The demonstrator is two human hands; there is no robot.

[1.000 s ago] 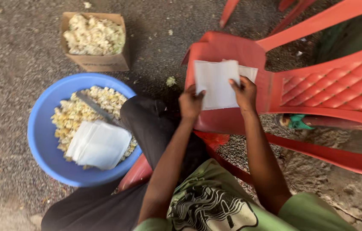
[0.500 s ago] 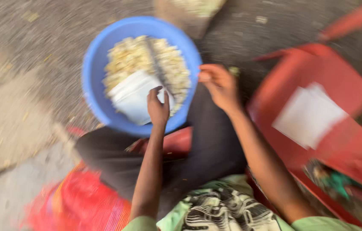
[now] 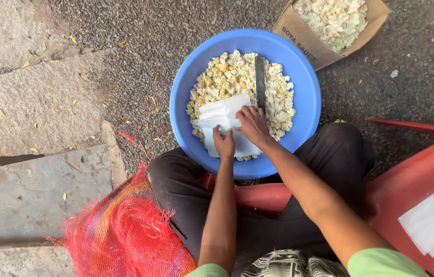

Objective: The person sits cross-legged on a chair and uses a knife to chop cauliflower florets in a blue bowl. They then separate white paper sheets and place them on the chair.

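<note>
Both hands rest on the stack of white bags (image 3: 222, 120) lying on the cut pieces in the blue basin (image 3: 186, 97). The left hand (image 3: 223, 143) pinches its near edge; the right hand (image 3: 252, 124), fingers curled, presses the top. Peeling one bag cleanly calls for lifting only the uppermost, clear of the knife (image 3: 260, 79) just beyond.

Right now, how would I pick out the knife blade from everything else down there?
Find the round blue plastic basin on the gravel, heaped with pale yellow chopped pieces. The long dark flat metal blade lies on that heap, just above the right hand. It is the only dark, straight thing there, unlike the white paper stack.
</note>
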